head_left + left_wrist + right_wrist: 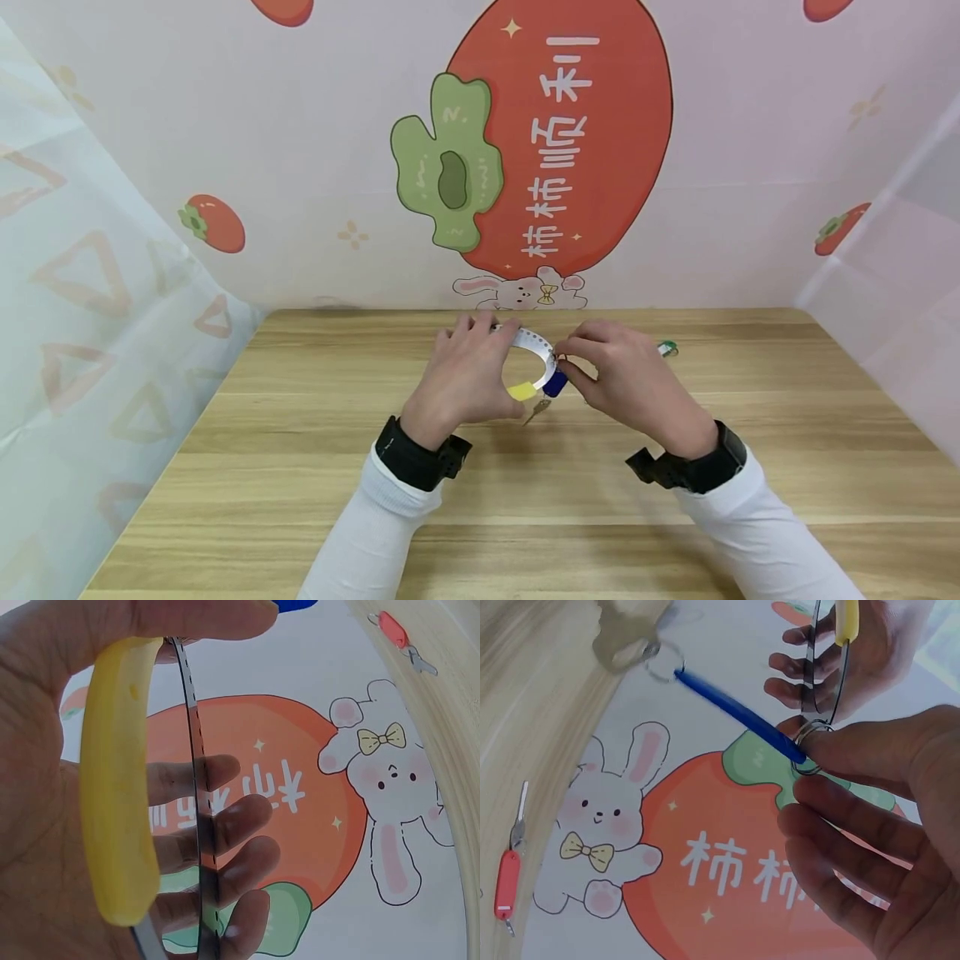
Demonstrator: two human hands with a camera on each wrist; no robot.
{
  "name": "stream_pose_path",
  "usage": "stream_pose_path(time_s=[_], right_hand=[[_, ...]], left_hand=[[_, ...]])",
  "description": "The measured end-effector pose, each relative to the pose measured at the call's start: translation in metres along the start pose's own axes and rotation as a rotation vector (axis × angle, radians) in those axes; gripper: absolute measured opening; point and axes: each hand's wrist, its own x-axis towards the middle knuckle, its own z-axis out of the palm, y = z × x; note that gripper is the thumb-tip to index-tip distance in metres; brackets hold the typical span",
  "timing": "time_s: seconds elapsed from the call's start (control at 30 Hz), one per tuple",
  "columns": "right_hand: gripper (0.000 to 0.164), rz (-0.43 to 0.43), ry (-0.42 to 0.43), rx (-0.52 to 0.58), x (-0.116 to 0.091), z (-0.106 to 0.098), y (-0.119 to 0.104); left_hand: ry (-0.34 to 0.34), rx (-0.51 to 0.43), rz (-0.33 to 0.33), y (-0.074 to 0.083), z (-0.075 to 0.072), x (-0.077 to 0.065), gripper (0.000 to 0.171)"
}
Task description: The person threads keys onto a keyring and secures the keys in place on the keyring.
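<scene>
A flat metal hoop (542, 348) with a row of small holes and a yellow grip (120, 780) is held up over the table by my left hand (468, 375). The thumb lies by the yellow grip, and the fingers spread along the far side of the strip. My right hand (626, 379) pinches a small split ring (814, 746) between thumb and forefinger, right at the hoop's edge. From that ring hangs a blue key tag (739, 714), with a key (622, 637) on a second ring at its other end. Whether the split ring is threaded on the hoop I cannot tell.
A green key tag (667, 348) lies on the wooden table (300, 467) beyond my right hand. A red key tag (508, 885) with a key shows on the table in both wrist views. A printed backdrop (322, 125) stands behind the table's far edge.
</scene>
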Motion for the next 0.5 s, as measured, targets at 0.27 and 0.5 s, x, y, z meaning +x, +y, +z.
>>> stream_pose_path(time_s=[0.27, 0.5], right_hand=[[0.02, 0.003, -0.027, 0.02, 0.0006, -0.0041, 0.0007], [0.018, -0.017, -0.021, 0.022, 0.0001, -0.0041, 0.0014]], left_hand=[[0.003, 0.004, -0.002, 0.0002, 0.0006, 0.0006, 0.096], [-0.001, 0.008, -0.005, 0.0013, 0.001, 0.0006, 0.098]])
